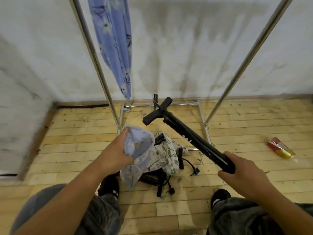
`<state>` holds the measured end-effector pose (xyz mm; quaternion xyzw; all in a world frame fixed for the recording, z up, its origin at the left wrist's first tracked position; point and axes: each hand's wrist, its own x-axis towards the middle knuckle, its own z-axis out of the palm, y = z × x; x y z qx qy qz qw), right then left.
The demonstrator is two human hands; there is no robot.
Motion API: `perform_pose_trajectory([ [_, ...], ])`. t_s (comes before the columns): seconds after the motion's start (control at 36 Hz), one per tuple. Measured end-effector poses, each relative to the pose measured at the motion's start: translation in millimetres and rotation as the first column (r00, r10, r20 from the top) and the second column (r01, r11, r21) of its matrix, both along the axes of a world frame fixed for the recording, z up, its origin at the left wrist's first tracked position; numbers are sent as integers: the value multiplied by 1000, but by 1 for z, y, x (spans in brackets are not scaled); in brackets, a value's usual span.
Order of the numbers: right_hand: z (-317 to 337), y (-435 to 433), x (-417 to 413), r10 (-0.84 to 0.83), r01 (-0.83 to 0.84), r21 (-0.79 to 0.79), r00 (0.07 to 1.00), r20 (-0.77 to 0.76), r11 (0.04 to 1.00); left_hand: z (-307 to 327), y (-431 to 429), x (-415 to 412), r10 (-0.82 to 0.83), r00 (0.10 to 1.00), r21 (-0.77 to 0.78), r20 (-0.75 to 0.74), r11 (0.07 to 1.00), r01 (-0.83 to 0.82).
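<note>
Pale-blue crumpled garment [138, 146] is lifted just off the heap on the floor, bunched in the left hand [116, 153], whose fingers curl round its upper edge. The right hand [243, 173] is clenched round the near end of a long black rod with a T-shaped crosspiece [191, 138], which slants up and away over the heap.

Below the hands, between the person's black shoes [109, 185] and the rack's feet, lie a white leaf-printed fabric [169, 153] and a tangle of black straps and cords [162, 182] on the yellow wooden plank floor [237, 116]. A red-and-yellow packet [279, 148] lies well apart to the right.

Farther off stands a chrome tube clothes rack [96, 61]. One long blue flowered garment [115, 39] hangs down beside its left post, in front of the stained white wall [186, 48].

Judging from this, the hanging is early on: one piece is up, the pale-blue one is in hand but not yet raised to the rack, and the leaf-printed fabric waits on the floor. The rack's top rail is out of view.
</note>
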<state>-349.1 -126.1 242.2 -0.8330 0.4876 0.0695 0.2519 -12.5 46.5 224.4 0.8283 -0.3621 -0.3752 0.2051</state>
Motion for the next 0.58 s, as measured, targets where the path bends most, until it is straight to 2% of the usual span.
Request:
perform_pose_trajectory([
  [0.33, -3, -2, -29, 113, -115, -33, 992, -58, 993, -16, 21, 1, 81, 996, -126, 26, 989, -77],
  [0.5, -3, -8, -30, 184, -184, 13, 983, -20, 983, -31, 21, 10, 74, 994, -43, 77, 997, -71],
  [0.58, -2, -10, -29, 222, -222, 39, 975, -1, 974, -50, 23, 26, 69, 994, -85, 83, 994, -62],
])
